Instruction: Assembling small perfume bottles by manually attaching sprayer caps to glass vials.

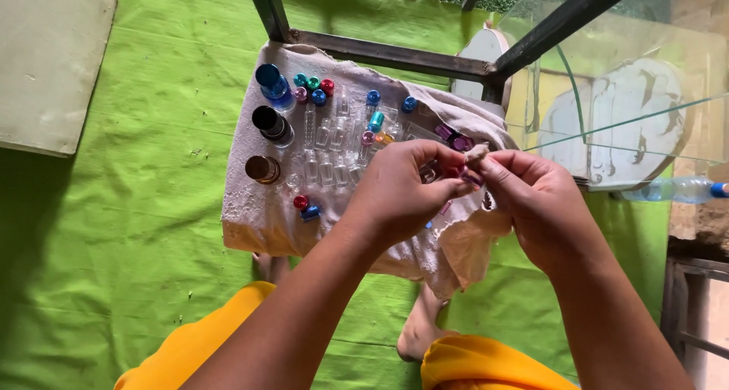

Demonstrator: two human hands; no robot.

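A small pale wad – perhaps cloth or cotton, too small to tell – sits pinched between both hands above the right part of a beige cloth. The left hand has its grip closed on it, the right hand likewise. Beneath them lie clear glass vials, coloured caps and three larger dark-capped bottles – all on the cloth, over a green mat
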